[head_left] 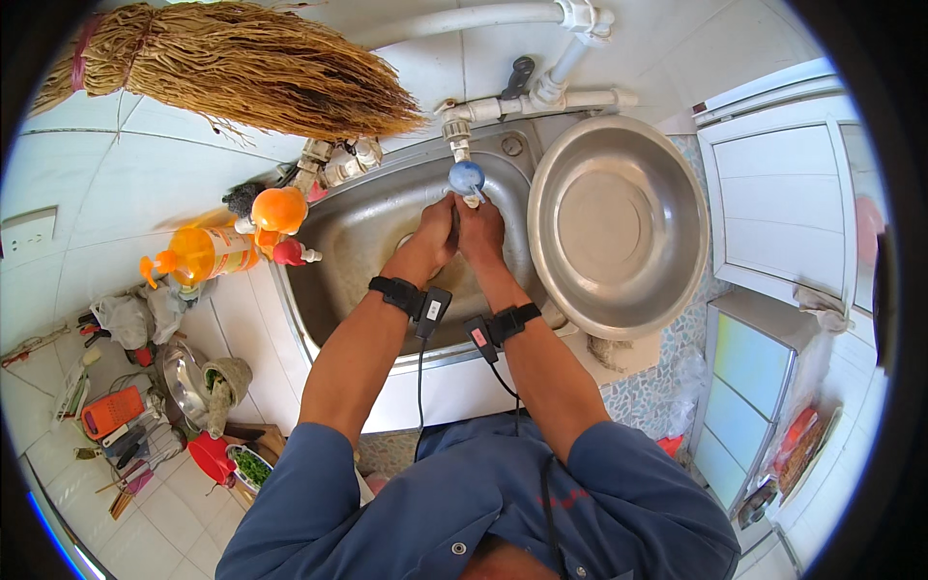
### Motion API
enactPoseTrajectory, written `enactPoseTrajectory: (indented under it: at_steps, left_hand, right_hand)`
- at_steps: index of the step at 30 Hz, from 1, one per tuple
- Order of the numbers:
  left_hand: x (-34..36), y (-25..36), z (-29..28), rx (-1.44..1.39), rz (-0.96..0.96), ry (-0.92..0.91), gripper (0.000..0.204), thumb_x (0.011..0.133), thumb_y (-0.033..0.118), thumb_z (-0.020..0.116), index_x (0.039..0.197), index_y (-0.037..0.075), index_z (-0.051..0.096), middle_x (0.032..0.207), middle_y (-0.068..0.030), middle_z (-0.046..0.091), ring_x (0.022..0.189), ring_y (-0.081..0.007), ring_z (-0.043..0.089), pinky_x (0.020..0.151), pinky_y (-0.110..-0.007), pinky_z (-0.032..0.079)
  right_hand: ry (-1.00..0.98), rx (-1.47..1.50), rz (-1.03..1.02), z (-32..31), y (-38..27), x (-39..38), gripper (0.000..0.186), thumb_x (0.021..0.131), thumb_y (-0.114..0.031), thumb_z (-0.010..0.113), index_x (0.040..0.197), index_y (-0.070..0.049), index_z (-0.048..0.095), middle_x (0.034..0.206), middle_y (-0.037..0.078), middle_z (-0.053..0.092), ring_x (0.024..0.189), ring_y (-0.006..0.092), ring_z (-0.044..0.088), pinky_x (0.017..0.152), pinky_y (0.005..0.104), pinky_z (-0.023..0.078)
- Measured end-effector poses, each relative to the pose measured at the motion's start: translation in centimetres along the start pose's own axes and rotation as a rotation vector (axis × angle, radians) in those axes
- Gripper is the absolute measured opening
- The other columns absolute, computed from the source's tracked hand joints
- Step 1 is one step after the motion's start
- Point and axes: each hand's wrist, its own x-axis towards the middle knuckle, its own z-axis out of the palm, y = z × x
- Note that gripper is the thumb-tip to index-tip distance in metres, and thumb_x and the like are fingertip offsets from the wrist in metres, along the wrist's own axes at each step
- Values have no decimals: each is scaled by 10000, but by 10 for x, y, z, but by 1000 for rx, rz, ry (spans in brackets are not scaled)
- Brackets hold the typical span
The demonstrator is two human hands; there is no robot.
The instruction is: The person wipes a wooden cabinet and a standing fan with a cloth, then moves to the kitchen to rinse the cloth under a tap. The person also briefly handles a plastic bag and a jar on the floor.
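Observation:
My left hand (440,230) and my right hand (480,232) are close together over the metal sink (338,253), just below a tap with a blue handle (466,178). Their backs and wrists face up, and most of the fingers are hidden beneath them. Whether anything lies between the hands, I cannot make out. Both wrists wear black straps with small boxes and cables. To the right of the sink rests a large round metal basin (604,215), with nothing in it.
A straw broom (242,68) hangs at upper left. Orange bottles (201,253) stand left of the sink. Farther left are a metal bowl (184,379), a red container (211,457), greens (251,468) and kitchen tools. White pipes (551,89) run behind; a cabinet (778,198) stands right.

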Motion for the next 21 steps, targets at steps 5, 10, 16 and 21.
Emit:
enactPoseTrajectory:
  at_steps: [5,10,16,21]
  left_hand:
    - [-5,2,6,328,-72,153,667,1034,703,308,1127,145,661,936,-61,666,763,-215,627,605,-443,529]
    - [-9,7,13,562,-91,175,852,991,801,141,1014,115,646,776,-55,634,655,-201,607,504,-427,463]
    - [-9,0,18,724,111,251,863,1058,672,171,874,-28,640,585,-151,570,415,-279,547,356,-395,387]
    - [-9,-3,14,950,288,226,646,1104,458,277,1176,-126,544,801,-316,677,507,-372,665,470,-476,522]
  right_hand:
    - [-85,334,-95,-10,-3,-5,457,968,-189,640,1411,-77,615,1148,169,741,1040,279,702,892,378,530]
    - [-26,559,-71,0,-3,5,358,988,-84,620,1329,16,655,1080,112,750,948,159,669,849,301,525]
    - [111,690,90,1,-12,10,277,984,-121,659,1195,44,728,1014,71,742,883,136,656,798,297,526]
    - [103,869,408,5,-3,25,262,976,-225,718,1074,11,773,931,54,729,768,156,625,706,322,506]
